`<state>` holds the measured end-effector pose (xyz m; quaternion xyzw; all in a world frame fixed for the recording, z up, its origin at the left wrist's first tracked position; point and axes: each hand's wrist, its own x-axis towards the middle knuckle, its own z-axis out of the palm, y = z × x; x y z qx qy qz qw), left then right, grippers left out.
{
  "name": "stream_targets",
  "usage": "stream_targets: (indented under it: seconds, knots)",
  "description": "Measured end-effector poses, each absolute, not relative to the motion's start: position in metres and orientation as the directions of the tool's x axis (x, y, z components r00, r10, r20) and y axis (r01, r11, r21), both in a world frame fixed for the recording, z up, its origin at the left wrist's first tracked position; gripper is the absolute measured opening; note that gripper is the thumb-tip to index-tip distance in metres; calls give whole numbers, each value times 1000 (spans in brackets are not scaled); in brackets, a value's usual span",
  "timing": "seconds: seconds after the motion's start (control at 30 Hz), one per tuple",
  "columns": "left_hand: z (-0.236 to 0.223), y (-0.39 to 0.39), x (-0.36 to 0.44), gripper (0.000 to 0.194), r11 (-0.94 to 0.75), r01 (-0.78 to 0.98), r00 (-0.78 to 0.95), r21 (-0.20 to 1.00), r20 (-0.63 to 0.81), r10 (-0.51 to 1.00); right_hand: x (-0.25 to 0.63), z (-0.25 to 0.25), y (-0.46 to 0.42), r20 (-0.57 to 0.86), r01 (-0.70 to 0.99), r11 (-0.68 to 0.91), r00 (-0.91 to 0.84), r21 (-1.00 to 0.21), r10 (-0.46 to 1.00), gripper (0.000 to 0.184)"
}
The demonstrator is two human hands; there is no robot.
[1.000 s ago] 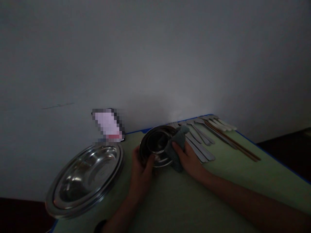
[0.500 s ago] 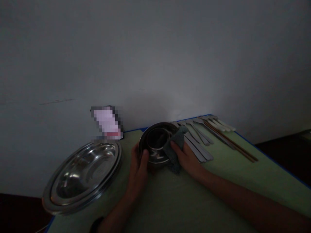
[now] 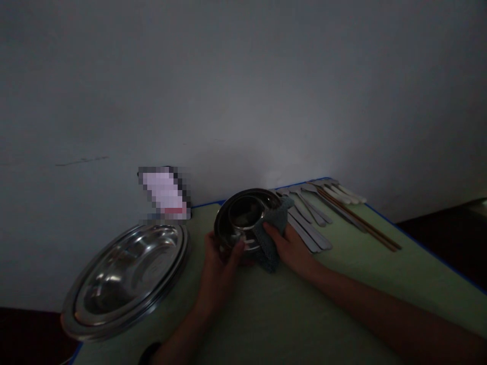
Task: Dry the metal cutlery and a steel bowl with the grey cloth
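Nearby, cutlery partly behind cloth.

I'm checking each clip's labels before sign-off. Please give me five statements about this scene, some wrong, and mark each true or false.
1. The right hand holds a cloth against the bowl. True.
2. The left hand holds a spoon. False: the left hand grips the bowl by its near left side.
3. The basins are nested one in another. True.
4. The chopsticks lie inside the basins. False: the chopsticks lie on the table, to the right of the bowl.
5. The table is red with a white edge. False: the table is green with a blue edge.
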<state>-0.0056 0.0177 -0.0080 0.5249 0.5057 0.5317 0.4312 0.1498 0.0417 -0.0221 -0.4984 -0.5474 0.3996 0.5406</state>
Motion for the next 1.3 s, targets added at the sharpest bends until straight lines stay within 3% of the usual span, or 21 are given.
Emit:
stream_targets:
  seconds: [0.2,0.47,0.7,1.0,1.3]
  knots:
    - [-7,14,-8,15,-192,157,-89,969,207,974,150,-24,44,145,30,142,161,-989,976,42]
    - [-10,20,-8,26,-112,251,129,962,81,988,150,-26,43,227,101,216,113,-971,967,39]
    - [-6,15,-7,15,-153,285,-95,946,187,978,150,-25,43,220,89,208,158,-974,963,42]
    - [-6,17,-6,14,-122,321,119,939,88,989,150,-26,42,225,111,212,125,-971,966,44]
    - [-5,14,-6,20,-42,170,-84,985,57,995,149,-26,42,256,137,240,114,-961,960,39]
